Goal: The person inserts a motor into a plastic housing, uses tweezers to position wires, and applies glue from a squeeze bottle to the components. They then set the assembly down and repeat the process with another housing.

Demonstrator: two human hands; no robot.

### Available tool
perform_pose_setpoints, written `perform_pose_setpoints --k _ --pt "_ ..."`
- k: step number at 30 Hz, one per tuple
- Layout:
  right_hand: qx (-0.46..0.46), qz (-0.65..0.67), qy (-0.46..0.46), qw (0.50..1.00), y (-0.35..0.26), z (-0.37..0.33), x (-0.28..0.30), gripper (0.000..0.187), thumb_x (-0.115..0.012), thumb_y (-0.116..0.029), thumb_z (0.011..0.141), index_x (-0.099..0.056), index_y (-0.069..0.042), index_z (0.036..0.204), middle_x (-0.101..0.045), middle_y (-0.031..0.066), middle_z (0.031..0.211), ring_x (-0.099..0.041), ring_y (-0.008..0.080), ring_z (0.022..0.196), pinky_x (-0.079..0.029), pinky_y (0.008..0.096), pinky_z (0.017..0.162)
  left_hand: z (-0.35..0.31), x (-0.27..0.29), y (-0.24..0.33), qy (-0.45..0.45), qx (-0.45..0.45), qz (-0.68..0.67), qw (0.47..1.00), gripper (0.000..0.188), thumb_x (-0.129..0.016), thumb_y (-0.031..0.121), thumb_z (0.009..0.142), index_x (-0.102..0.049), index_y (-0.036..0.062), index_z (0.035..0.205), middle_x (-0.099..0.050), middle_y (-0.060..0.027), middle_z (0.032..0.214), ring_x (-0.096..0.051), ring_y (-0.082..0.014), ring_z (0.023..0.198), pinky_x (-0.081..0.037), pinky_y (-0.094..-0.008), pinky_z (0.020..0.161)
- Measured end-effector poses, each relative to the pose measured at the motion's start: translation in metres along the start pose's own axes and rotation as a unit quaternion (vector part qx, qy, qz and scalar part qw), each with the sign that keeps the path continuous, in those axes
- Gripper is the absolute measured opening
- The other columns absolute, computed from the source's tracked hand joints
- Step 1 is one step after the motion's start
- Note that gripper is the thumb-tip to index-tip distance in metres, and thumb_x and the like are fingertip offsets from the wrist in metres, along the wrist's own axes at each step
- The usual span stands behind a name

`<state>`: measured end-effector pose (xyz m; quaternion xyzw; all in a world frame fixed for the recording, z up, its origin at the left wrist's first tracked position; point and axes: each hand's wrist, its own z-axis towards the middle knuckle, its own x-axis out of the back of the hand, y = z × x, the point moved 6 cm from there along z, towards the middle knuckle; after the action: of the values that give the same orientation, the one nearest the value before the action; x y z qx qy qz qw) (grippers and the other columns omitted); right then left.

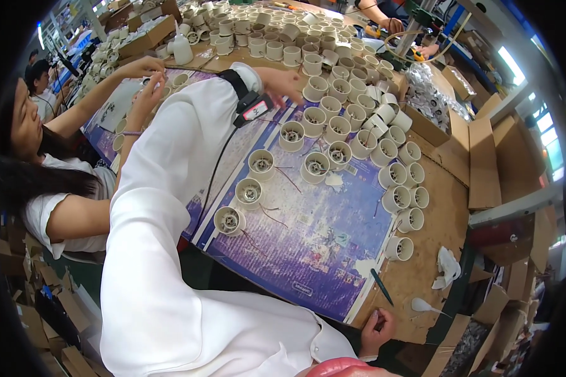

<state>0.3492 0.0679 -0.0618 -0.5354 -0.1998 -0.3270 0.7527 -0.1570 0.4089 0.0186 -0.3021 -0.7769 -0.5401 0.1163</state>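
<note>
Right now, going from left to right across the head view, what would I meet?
Nearest co-worker, white bottle, front-left cup, left hand, right hand, crumpled tissue.

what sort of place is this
Probably a small-parts assembly workshop: rows of off-white cups with metal fittings and wires cover much of the workbench, a co-worker works alongside, and a cardboard box holds silvery pieces.
</note>
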Motion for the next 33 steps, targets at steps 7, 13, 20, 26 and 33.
perform_pose_setpoints --k 7,13,20,26,33 --pt "0.009 -0.006 0.002 1.000 -0.004 0.004 -0.001 0.008 -0.063 -0.002 0.082 -0.059 -0.001 0.089 -0.056 0.0089 0.077 -0.049 0.0181 0.060 -0.036 0.0274 0.052 0.007 -0.014 -0.027 -0.106 -0.107 0.256 0.955 0.128 -0.087 0.030 0.060 0.003 0.0031 0.147 -0.041 -0.0269 0.136 -0.058 -0.0354 0.107 -0.050 -0.0367 0.086" --pt "0.027 -0.036 0.005 0.999 -0.010 0.005 -0.002 0.006 -0.063 -0.002 0.082 -0.059 -0.001 0.088 -0.055 0.0090 0.076 -0.049 0.0193 0.060 -0.036 0.0285 0.051 0.046 -0.028 -0.018 0.051 -0.298 0.374 0.877 0.138 -0.090 0.030 0.051 0.005 -0.0005 0.147 -0.030 -0.0290 0.145 -0.040 -0.0377 0.130 -0.033 -0.0330 0.108" --pt "0.035 -0.036 0.002 0.999 -0.009 0.006 -0.003 0.006 -0.063 -0.003 0.082 -0.059 -0.002 0.087 -0.055 0.0089 0.075 -0.049 0.0200 0.060 -0.036 0.0289 0.052 0.018 -0.062 0.017 -0.059 -0.222 0.288 0.930 0.132 -0.088 0.028 0.056 0.003 0.0049 0.148 -0.040 -0.0260 0.140 -0.052 -0.0319 0.119 -0.041 -0.0345 0.099" --pt "0.061 -0.049 -0.002 0.997 -0.012 0.001 0.002 0.006 -0.062 -0.004 0.086 -0.060 0.000 0.091 -0.053 0.0062 0.077 -0.046 0.0143 0.063 -0.036 0.0260 0.055 0.008 -0.051 0.011 -0.079 -0.255 0.323 0.908 0.114 -0.086 0.025 0.061 -0.013 0.0068 0.148 -0.047 -0.0228 0.135 -0.058 -0.0294 0.110 -0.046 -0.0363 0.093" --pt "0.073 -0.021 0.016 0.997 -0.012 0.004 -0.003 0.006 -0.061 -0.004 0.087 -0.061 0.000 0.091 -0.056 0.0066 0.079 -0.049 0.0147 0.064 -0.039 0.0261 0.058 -0.087 -0.039 0.035 0.023 -0.232 0.293 0.927 0.088 -0.074 0.047 0.072 -0.037 0.0014 0.138 -0.055 -0.0235 0.125 -0.055 -0.0346 0.114 -0.043 -0.0373 0.096"
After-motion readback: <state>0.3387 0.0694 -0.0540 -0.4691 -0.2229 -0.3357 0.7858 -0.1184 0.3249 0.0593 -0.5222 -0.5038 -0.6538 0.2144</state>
